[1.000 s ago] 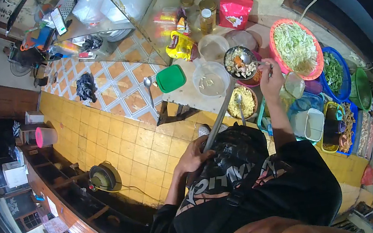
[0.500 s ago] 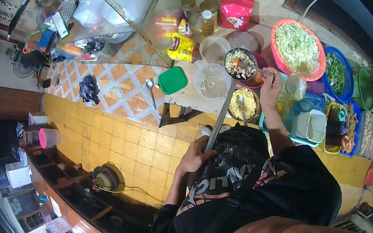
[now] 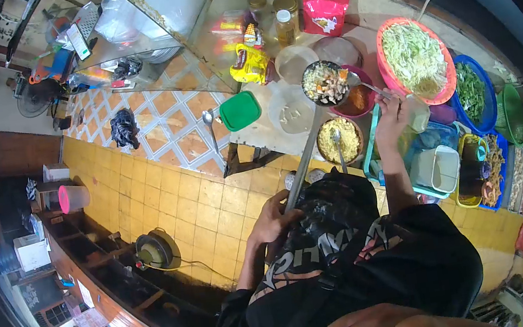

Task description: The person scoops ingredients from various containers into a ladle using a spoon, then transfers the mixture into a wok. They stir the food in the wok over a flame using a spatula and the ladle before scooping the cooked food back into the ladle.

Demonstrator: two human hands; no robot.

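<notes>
Ladle bowl lies well ahead of the grip of left hand.

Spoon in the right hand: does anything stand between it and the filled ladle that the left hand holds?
Nothing visible does. The spoon in the right hand has its tip right beside the rim of the ladle, above the red sauce bowl. The left hand grips the ladle's long handle.
</notes>
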